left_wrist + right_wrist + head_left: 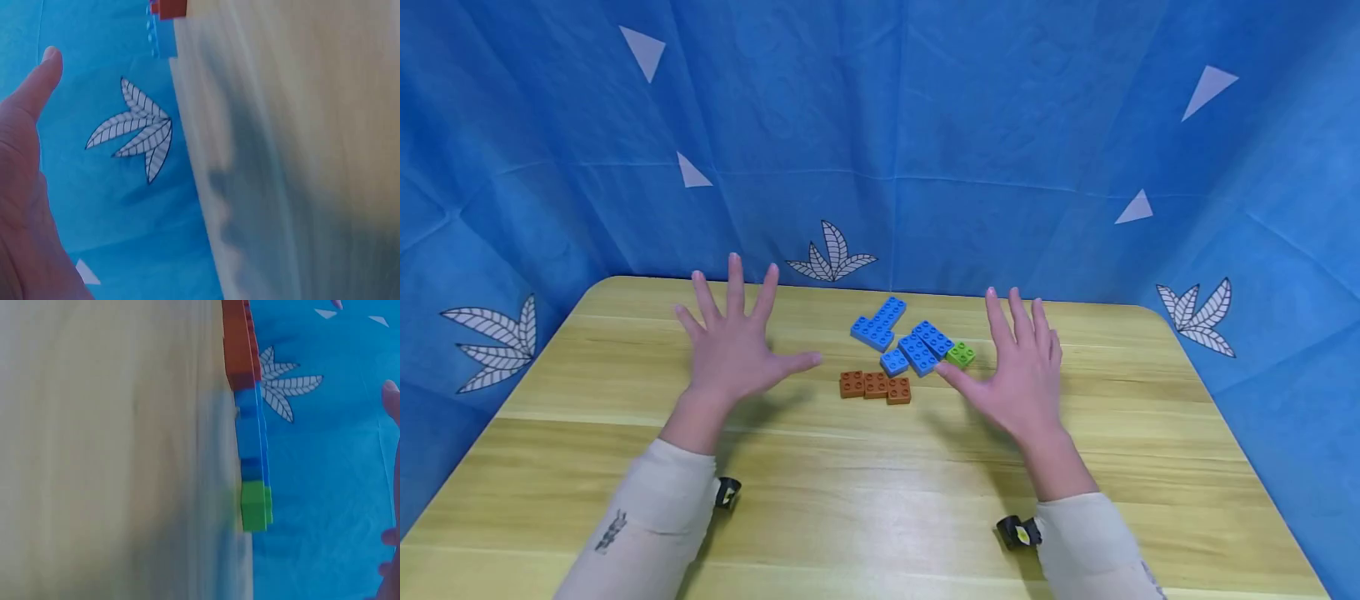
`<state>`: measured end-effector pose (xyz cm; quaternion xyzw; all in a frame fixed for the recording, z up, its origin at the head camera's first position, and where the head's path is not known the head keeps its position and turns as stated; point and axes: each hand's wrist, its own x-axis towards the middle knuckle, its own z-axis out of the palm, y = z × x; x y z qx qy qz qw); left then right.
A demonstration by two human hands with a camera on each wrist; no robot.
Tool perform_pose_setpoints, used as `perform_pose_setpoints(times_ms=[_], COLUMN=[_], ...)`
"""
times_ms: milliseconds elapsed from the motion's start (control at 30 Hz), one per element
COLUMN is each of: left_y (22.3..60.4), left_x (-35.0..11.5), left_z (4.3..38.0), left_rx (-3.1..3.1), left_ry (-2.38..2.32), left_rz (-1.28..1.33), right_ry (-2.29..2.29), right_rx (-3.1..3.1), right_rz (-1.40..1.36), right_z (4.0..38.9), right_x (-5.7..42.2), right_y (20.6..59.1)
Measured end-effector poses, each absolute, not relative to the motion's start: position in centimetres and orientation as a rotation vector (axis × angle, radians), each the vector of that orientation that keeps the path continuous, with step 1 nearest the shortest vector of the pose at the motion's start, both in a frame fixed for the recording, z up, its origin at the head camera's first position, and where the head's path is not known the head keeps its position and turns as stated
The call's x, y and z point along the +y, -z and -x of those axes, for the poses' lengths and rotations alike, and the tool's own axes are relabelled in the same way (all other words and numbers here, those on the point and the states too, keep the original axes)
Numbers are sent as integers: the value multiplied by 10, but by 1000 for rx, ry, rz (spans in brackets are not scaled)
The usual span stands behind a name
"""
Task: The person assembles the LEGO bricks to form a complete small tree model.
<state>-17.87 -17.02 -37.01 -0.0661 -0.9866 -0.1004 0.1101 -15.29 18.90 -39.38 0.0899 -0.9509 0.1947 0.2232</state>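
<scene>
Both hands hover over the wooden table with fingers spread and nothing held. My left hand (730,354) is left of the toy bricks, its thumb pointing toward them. My right hand (1018,375) is on the other side, its thumb tip overlapping the edge of a blue brick (918,355) in the head view. Three brown bricks (876,385) lie in a row nearest me. Behind them are a small blue brick (894,362), another blue brick (933,339), a green brick (960,355), and blue bricks in an angled shape (878,325). The right wrist view shows the green brick (253,506) side-on.
A light wooden table (865,500) with rounded far corners carries everything. Blue cloth (880,125) with white triangles and leaf prints hangs behind and at both sides. A small black camera (1018,532) sits at the right wrist, another camera (727,492) at the left.
</scene>
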Motion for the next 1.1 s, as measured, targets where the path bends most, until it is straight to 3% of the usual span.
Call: perform_pose_setpoints(times_ms=[267, 1100], left_y=[384, 409], left_x=[-155, -113], left_z=[178, 159], left_rx=[-2887, -2848], left_ry=[499, 1292], left_rz=[287, 469], right_ry=[-751, -1426], right_rx=[-2505, -2603], right_rz=[-410, -407], right_z=[149, 139], right_x=[173, 135], right_y=[402, 430])
